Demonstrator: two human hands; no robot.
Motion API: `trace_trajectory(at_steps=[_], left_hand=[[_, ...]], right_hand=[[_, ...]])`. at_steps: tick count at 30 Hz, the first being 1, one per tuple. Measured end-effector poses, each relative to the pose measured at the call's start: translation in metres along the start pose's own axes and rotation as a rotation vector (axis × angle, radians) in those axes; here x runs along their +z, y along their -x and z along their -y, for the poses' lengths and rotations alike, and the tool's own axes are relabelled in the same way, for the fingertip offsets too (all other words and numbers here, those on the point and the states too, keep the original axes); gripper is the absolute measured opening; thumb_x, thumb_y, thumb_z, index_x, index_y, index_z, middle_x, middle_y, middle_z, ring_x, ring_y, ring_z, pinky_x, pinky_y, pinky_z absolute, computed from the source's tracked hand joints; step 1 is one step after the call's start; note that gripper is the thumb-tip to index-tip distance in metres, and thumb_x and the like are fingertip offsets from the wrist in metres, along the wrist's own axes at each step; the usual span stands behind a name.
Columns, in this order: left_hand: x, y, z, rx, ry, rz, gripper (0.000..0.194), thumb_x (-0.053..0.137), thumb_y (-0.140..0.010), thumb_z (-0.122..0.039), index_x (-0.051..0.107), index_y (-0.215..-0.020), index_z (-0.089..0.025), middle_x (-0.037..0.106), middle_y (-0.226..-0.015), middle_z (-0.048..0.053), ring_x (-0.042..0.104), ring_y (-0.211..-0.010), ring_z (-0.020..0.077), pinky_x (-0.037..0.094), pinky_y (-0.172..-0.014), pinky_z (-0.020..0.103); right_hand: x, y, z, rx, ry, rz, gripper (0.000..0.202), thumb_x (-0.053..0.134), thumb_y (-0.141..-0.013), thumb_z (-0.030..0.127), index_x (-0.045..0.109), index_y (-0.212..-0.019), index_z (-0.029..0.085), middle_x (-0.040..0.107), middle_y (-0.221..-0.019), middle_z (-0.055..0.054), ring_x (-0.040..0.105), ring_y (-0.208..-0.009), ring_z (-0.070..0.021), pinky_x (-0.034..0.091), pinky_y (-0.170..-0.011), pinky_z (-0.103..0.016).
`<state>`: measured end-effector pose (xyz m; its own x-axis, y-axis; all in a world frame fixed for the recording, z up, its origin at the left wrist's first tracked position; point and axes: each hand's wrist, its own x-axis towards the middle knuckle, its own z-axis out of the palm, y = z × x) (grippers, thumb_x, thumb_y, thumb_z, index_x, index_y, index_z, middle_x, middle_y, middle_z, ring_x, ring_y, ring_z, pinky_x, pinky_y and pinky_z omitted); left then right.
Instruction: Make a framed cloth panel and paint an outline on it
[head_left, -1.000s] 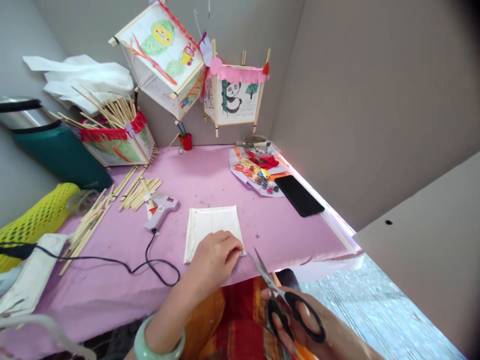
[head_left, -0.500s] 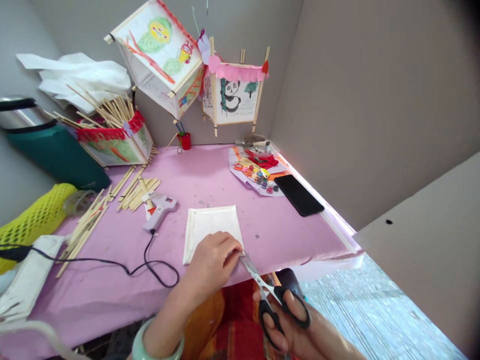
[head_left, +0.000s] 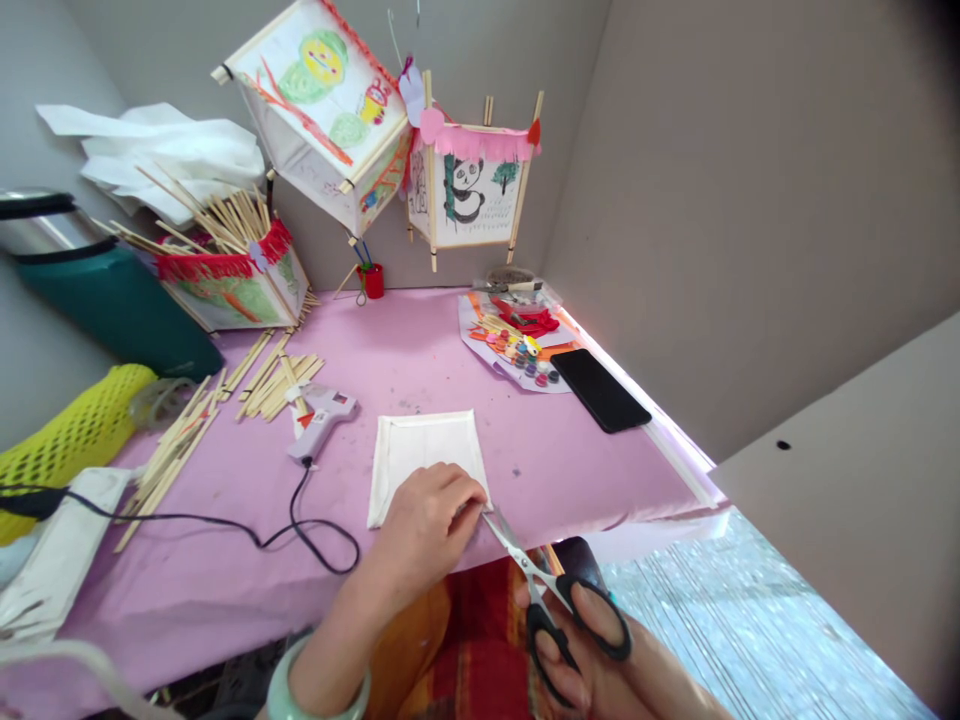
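From where I stand, the person leans over a table with a pink-purple cloth (head_left: 397, 345), and everything comes down to one corner. A flat white square panel with raised, wrapped edges (head_left: 429, 440) lies on the cloth near its front edge. The left hand (head_left: 431, 510), nearer to it, rests over the panel's near right part, fingers curled in at that corner; I cannot tell whether they pinch the edge, some thin thread, or nothing.

The right hand (head_left: 600, 668) is lower and farther right, beyond the table's edge, closed on a pair of steel scissors with black loop handles (head_left: 523, 562), digits through the loops. Their long axis slants away from that grip, forward and to the left, so the tips come up just beside the left fingertips at the corner. The blades look slightly parted; whether anything sits between them is too small to see.

Left of the panel, apart from it, lies a pale lilac glue gun with a black cord (head_left: 321, 425).
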<state>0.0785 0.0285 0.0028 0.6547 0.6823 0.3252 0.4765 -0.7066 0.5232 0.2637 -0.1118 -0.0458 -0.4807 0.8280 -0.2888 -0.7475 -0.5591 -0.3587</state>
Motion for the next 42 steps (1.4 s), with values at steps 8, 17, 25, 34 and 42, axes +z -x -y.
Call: trace_trajectory(at_steps=[8, 17, 25, 34, 42], left_hand=[[0.000, 0.001, 0.001, -0.005, -0.009, -0.004, 0.013, 0.049, -0.084, -0.013, 0.061, -0.085, -0.019, 0.061, -0.084, 0.002, 0.054, -0.080, 0.0158, 0.041, -0.072, 0.030], [0.002, 0.002, 0.002, 0.003, -0.005, -0.016, 0.013, 0.049, -0.084, -0.013, 0.060, -0.085, -0.019, 0.061, -0.083, 0.002, 0.054, -0.079, 0.0153, 0.041, -0.071, 0.029], [0.000, 0.002, 0.000, -0.007, 0.002, -0.002, 0.014, 0.048, -0.084, -0.013, 0.060, -0.085, -0.020, 0.058, -0.086, 0.002, 0.052, -0.078, 0.0143, 0.040, -0.071, 0.028], [-0.002, 0.002, -0.001, 0.000, -0.010, 0.025, 0.014, 0.048, -0.084, -0.012, 0.060, -0.085, -0.019, 0.058, -0.086, 0.003, 0.052, -0.080, 0.0155, 0.039, -0.072, 0.029], [-0.001, 0.003, 0.000, -0.019, 0.003, 0.026, 0.014, 0.048, -0.084, -0.013, 0.060, -0.086, -0.019, 0.058, -0.086, 0.003, 0.052, -0.079, 0.0152, 0.040, -0.072, 0.029]], right_hand=[[0.004, -0.002, 0.002, -0.021, 0.049, -0.043, 0.038, 0.063, -0.082, 0.045, 0.061, -0.103, 0.013, 0.059, -0.077, -0.004, 0.052, -0.055, -0.0092, 0.034, -0.054, -0.024], [0.013, -0.003, 0.005, -0.029, 0.080, -0.096, 0.037, 0.063, -0.082, 0.045, 0.062, -0.101, 0.013, 0.059, -0.076, -0.004, 0.052, -0.054, -0.0092, 0.035, -0.053, -0.024], [0.021, -0.010, 0.005, -0.029, 0.056, -0.093, 0.033, 0.059, -0.085, 0.044, 0.060, -0.102, 0.015, 0.057, -0.076, -0.003, 0.050, -0.055, -0.0082, 0.032, -0.051, -0.021], [0.032, -0.020, 0.008, -0.034, 0.124, -0.133, 0.036, 0.051, -0.089, 0.048, 0.058, -0.100, 0.015, 0.059, -0.083, -0.007, 0.053, -0.061, -0.0098, 0.019, -0.043, -0.016], [0.028, -0.021, 0.011, -0.047, 0.154, -0.181, 0.033, 0.052, -0.089, 0.043, 0.059, -0.100, 0.012, 0.052, -0.075, -0.003, 0.042, -0.054, -0.0045, 0.016, -0.042, -0.015]])
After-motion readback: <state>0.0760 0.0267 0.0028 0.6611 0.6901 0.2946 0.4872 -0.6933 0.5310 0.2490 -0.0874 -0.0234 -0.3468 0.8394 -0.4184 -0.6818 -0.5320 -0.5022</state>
